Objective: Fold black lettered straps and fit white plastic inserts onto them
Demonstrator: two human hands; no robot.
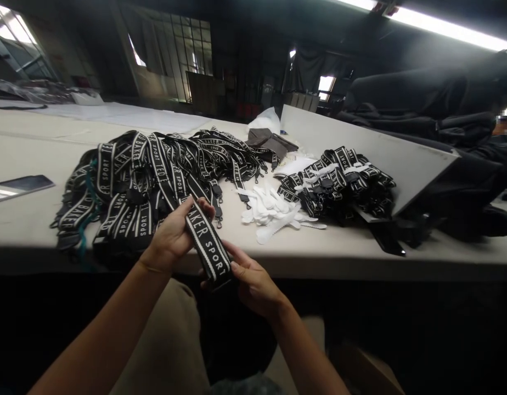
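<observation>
A black webbing strap [207,244] with white edge stripes and white lettering is stretched between my hands, in front of the table edge. My left hand [177,227] is closed around its upper end, thumb on top. Lower down, my right hand [251,277] pinches the near end of the strap between thumb and fingers. Just beyond my left hand lies a large heap of similar straps [130,175], some with metal clips at their ends. A pile of white strips [272,206] sits to the right of that heap.
Folded straps with white bands [339,178] are bundled on the right. Behind them leans a white board [360,131], with dark bulky goods [410,115] beyond. A dark flat panel [21,186] lies at the left. Grey fabric pieces [270,142] are at the back.
</observation>
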